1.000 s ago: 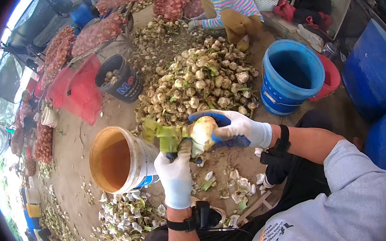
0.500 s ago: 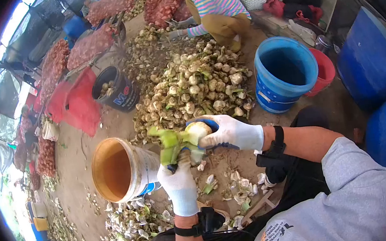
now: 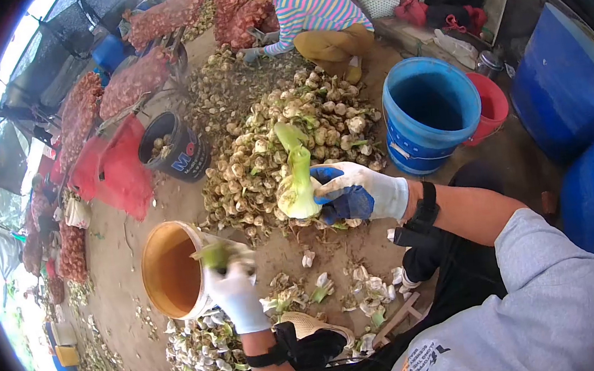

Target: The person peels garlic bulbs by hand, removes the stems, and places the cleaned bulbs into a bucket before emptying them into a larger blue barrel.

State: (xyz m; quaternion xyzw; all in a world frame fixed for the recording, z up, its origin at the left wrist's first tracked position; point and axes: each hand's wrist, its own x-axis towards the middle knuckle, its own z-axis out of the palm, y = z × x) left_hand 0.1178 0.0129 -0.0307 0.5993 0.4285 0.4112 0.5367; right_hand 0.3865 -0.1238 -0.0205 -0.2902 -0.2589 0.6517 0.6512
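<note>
My right hand (image 3: 367,194), in a white glove with blue palm, grips a garlic bulb (image 3: 298,198) whose thick green stalk points up. The bulb hangs in front of a large heap of garlic (image 3: 283,125). My left hand (image 3: 236,297), also gloved and smeared by motion, closes on a blurred piece of green and white garlic husk (image 3: 223,257). It is beside the rim of a whitish bucket (image 3: 205,242) with an orange-brown inside. Below it, a pile of peeled husks (image 3: 199,359) covers the ground.
A blue bucket (image 3: 415,140) and a red bucket (image 3: 490,103) stand at right, near big blue tubs (image 3: 565,85). Beyond the heap a person in a striped top (image 3: 318,9) squats. A black bucket (image 3: 189,157) holds some bulbs. Filled red net sacks (image 3: 134,83) lie at far left.
My left hand has pulled away from the bulb, down and left, with husk in it. The bulb in my right hand has turned so its stalk points up. The view has shifted slightly.
</note>
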